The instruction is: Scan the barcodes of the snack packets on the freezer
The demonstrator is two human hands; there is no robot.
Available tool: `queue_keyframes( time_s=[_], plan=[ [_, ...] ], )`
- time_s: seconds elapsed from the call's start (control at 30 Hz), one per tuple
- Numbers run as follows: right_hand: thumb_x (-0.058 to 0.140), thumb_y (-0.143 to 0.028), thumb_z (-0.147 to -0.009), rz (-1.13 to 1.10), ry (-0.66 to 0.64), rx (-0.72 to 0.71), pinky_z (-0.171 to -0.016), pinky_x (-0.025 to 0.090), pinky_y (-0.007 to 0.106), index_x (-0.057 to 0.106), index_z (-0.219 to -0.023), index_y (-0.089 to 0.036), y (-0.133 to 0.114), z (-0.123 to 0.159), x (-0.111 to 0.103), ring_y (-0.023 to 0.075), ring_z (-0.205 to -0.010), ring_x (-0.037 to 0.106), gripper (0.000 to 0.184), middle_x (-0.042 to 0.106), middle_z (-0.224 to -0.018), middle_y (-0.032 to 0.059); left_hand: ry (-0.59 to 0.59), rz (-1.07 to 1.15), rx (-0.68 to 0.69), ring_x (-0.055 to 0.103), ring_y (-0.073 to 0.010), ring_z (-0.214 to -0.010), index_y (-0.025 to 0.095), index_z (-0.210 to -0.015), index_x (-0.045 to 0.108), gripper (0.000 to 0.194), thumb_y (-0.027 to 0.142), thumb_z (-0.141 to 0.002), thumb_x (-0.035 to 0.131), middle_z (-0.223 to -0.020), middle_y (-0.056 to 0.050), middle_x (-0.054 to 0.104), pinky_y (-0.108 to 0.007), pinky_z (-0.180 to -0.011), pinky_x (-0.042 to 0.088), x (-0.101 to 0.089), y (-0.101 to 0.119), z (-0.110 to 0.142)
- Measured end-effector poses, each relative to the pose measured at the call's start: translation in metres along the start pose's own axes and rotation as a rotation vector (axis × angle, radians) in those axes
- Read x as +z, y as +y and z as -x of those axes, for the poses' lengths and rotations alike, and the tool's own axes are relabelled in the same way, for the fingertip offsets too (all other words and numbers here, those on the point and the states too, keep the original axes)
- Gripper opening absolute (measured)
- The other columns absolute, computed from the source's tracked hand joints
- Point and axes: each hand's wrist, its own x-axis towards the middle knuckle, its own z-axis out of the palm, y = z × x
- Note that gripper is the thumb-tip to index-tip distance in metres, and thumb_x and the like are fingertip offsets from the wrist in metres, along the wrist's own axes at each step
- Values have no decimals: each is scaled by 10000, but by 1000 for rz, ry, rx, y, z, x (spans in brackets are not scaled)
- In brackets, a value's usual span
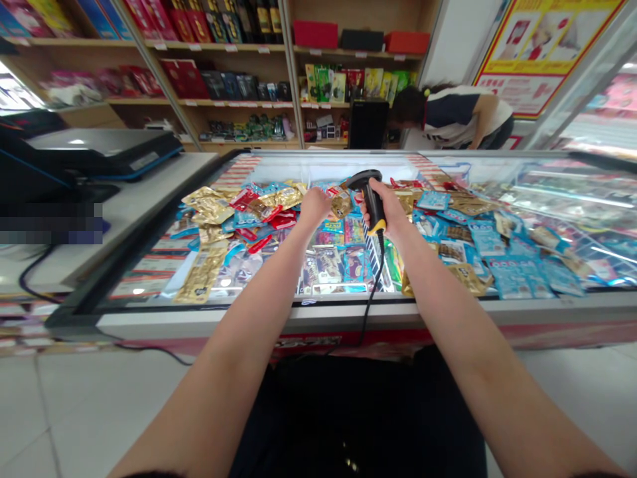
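Note:
My right hand (389,207) is wrapped round the grip of a black and yellow barcode scanner (373,206), its head tilted toward the left. From the scanner's base a black cord (372,292) hangs down over the freezer's front edge. Close by on the left, my left hand (315,207) is closed on the edge of a small gold snack packet (341,206), which sits just under the scanner head. Beneath both hands, piles of gold packets (209,204), red packets (283,219) and blue packets (492,238) lie on the glass top of a chest freezer (199,320).
At left stands a counter (79,255) with a scale-like device (109,149). Shelves (223,46) of boxed and bagged goods line the back wall. Behind the freezer, at right, another person (455,116) bends down. A poster (542,53) hangs at the upper right.

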Motion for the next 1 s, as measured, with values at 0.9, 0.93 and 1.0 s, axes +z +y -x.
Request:
queue_keyframes(
  time_s=[0.9,0.93,1.0],
  plan=[
    [559,-651,-920,81,-103,-7,-319,411,232,651,-1130,-196,-1,6,6,135,-376,497,510,578,-519,11,88,217,-50,697,-219,-855,171,-1027,760,356,303,-700,709,-823,-42,736,-277,-751,542,-21,-24,-15],
    [556,-647,-923,78,-107,-11,-320,412,232,651,-1137,-195,-1,7,6,135,-377,497,509,580,-519,11,99,181,-27,696,-227,-885,172,-1019,765,353,300,-695,711,-839,-43,739,-276,-770,537,-23,-24,-14],
    [554,-648,-923,79,-116,-12,-321,414,234,649,-1145,-194,-2,7,6,135,-376,498,514,581,-521,10,118,108,1,692,-238,-937,175,-1006,769,344,292,-688,710,-870,-43,745,-273,-805,523,-28,-24,-13]
  ],
)
